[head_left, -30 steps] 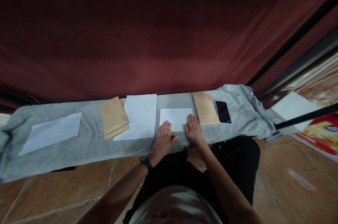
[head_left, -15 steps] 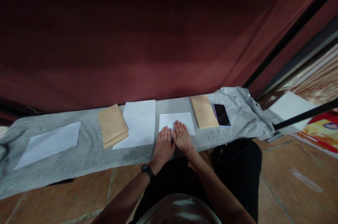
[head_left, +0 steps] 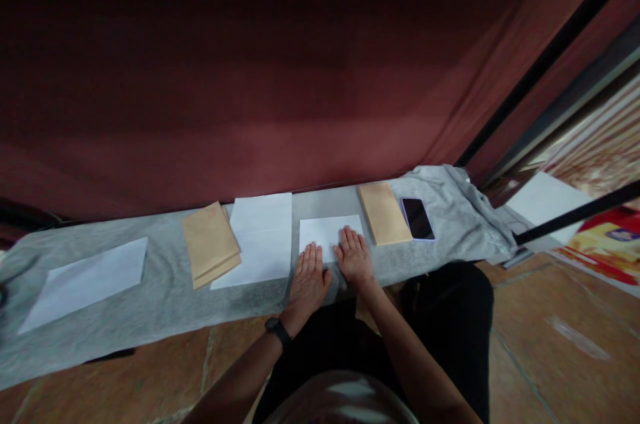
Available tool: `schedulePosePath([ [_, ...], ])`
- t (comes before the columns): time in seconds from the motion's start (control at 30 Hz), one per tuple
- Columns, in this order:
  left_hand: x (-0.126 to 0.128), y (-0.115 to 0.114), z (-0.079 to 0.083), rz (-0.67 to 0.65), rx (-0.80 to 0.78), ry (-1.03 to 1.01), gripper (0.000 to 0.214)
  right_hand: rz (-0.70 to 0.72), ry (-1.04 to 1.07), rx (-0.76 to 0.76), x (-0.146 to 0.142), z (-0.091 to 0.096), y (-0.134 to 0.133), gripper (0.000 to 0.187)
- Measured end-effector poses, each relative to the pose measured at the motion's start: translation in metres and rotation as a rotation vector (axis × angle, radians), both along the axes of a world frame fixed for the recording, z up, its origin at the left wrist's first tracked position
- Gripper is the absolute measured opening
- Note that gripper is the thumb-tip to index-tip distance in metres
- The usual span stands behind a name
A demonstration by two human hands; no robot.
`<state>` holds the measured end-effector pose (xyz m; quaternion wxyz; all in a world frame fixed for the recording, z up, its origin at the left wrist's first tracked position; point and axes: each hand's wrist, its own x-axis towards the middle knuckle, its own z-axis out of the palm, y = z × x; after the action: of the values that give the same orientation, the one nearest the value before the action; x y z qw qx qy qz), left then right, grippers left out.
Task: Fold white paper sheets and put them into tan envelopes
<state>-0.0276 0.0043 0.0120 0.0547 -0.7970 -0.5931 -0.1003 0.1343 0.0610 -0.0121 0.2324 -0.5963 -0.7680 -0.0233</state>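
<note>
A small folded white sheet (head_left: 325, 231) lies on the grey cloth (head_left: 165, 297) right in front of me. My left hand (head_left: 307, 281) rests flat, fingers stretched, on the sheet's near left edge. My right hand (head_left: 354, 255) lies flat on its near right part, fingers slightly apart. Neither hand grips anything. A dark band sits on my left wrist.
Left of the sheet lie a larger white paper (head_left: 259, 237), a stack of brown envelopes (head_left: 210, 243) and a white sheet far left (head_left: 85, 283). To the right are a brown envelope (head_left: 384, 213) and a dark phone (head_left: 418, 218). A dark red curtain hangs behind.
My right hand slid left along the sheet to meet the left hand, then moved slightly right again. The left hand stayed almost in place. The view tilted a little.
</note>
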Motion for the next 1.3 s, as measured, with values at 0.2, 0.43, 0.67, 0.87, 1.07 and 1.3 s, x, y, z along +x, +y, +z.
schedulePosePath([
  [0.2,-0.002,0.001,-0.007,0.009,0.001,-0.008,0.06,-0.04,-0.004,0.051,0.008,-0.005,0.0,0.056],
  [0.43,0.016,0.036,-0.015,-0.036,-0.06,-0.092,0.056,-0.028,-0.023,0.036,0.008,-0.003,0.0,0.057],
  [0.67,0.033,0.083,-0.014,-0.002,-0.132,-0.119,0.059,-0.042,-0.017,0.038,0.007,-0.003,-0.001,0.053],
  [0.87,0.024,0.1,-0.01,0.048,-0.118,-0.078,0.059,-0.042,0.009,0.046,0.006,-0.004,-0.001,0.056],
  [1.07,0.014,0.109,-0.01,0.114,-0.106,-0.056,0.06,-0.056,-0.001,0.025,0.006,-0.001,-0.001,0.056],
  [1.3,0.003,0.101,-0.012,0.211,-0.032,-0.106,0.061,-0.051,0.0,0.05,0.006,-0.002,-0.001,0.057],
])
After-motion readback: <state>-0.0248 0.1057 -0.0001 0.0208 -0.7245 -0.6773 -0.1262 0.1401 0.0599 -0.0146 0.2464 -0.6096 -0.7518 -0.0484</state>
